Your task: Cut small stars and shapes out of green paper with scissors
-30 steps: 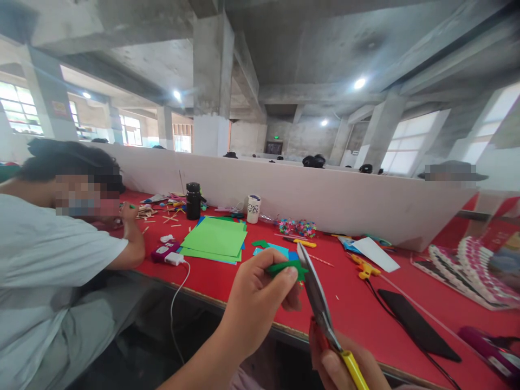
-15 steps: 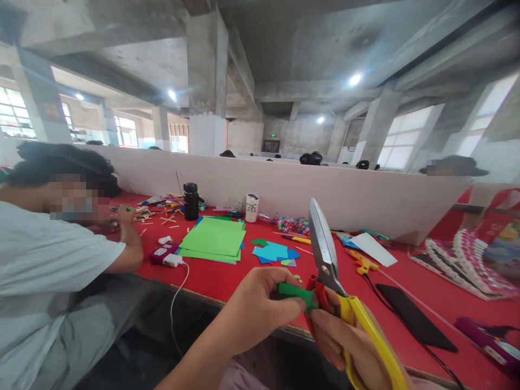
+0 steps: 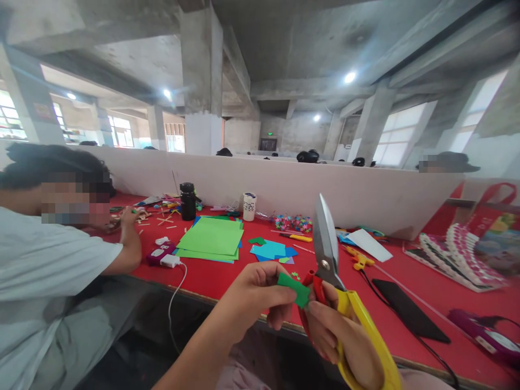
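Note:
My left hand [image 3: 264, 292] pinches a small piece of folded-looking green paper [image 3: 293, 289] between thumb and fingers. My right hand [image 3: 335, 325] is closed around large scissors [image 3: 326, 244] with yellow handles, their blades together and pointing up. A red object [image 3: 318, 290], partly hidden by the fingers, is also in that hand; I cannot make out its kind. My right thumb and fingertips are close to the paper's right end, and whether they touch it is hard to tell. Beyond my hands lie cut pieces of blue paper [image 3: 268, 249] and tiny green star shapes [image 3: 296, 275].
Green sheets [image 3: 211, 238] are stacked left of centre, near a black bottle [image 3: 187, 201] and a white cup [image 3: 249, 207]. A yellow glue gun [image 3: 359, 259] and a black slab [image 3: 410, 310] lie right. A co-worker [image 3: 57, 260] sits at left; a white partition [image 3: 284, 187] stands behind.
The green paper has tilted, its right end now lower, and more of its face shows. My right fingers have drawn slightly down from it. The view has shifted a little.

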Demonstrator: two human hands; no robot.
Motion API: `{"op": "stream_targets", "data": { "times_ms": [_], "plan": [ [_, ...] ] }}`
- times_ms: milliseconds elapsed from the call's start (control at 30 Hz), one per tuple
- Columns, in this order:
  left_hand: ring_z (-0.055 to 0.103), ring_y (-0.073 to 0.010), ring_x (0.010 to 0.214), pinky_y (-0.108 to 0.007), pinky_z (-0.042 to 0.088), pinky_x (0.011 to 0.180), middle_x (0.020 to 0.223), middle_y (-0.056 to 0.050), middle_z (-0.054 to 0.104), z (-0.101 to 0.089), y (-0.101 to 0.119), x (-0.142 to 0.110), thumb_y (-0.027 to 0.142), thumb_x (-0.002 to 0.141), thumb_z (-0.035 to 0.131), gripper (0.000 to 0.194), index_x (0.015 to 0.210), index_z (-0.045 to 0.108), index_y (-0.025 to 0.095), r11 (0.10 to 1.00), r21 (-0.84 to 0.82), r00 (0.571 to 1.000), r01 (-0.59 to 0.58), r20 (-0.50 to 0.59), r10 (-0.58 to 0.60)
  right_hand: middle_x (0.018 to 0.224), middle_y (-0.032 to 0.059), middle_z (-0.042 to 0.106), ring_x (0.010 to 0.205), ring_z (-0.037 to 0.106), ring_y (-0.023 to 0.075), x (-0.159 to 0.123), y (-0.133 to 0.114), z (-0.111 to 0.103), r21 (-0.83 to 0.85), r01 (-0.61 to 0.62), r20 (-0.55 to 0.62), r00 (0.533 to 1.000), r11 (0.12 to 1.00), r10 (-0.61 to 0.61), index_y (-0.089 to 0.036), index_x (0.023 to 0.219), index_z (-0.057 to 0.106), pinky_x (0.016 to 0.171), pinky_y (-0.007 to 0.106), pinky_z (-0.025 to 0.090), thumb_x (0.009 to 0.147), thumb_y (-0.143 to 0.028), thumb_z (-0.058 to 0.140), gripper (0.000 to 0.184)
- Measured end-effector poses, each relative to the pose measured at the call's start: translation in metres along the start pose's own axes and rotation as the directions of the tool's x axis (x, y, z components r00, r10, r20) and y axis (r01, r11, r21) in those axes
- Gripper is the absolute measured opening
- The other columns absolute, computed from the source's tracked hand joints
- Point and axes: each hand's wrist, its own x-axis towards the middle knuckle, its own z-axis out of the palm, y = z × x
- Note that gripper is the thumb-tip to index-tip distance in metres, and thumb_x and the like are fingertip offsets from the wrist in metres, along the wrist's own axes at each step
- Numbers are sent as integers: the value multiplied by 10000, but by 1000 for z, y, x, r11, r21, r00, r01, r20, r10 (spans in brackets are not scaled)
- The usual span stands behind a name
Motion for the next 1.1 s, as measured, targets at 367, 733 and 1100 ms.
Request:
{"op": "stream_targets", "data": {
  "times_ms": [367,733,1100],
  "plan": [
    [349,-34,381,-166,239,370,454,78,427,4,-8,-2,103,650,543,80,611,507,164,972,235,999,-30,-11,33,324,-82,316,287,319,54,-7,-11,-2,-365,-88,-57,996,927,73,-214,382,315,316,171,267,772,-328,525,457],
    [548,-118,762,-254,443,728,847,2,549,18,-17,2,49,717,582,401,1068,493,221,905,194,914,-380,-71,399,283,-58,374,247,338,82,-2,19,-16,-157,-8,-165,986,988,-19,-238,416,382,292,218,280,815,-490,553,502],
    [523,-121,728,-239,427,686,785,-16,553,16,-16,4,57,709,592,171,801,672,176,900,220,914,-376,-71,399,307,-95,360,245,316,69,-5,16,-16,-82,10,-156,988,997,-23,-223,527,452,294,207,288,804,-491,608,416]
  ]
}}
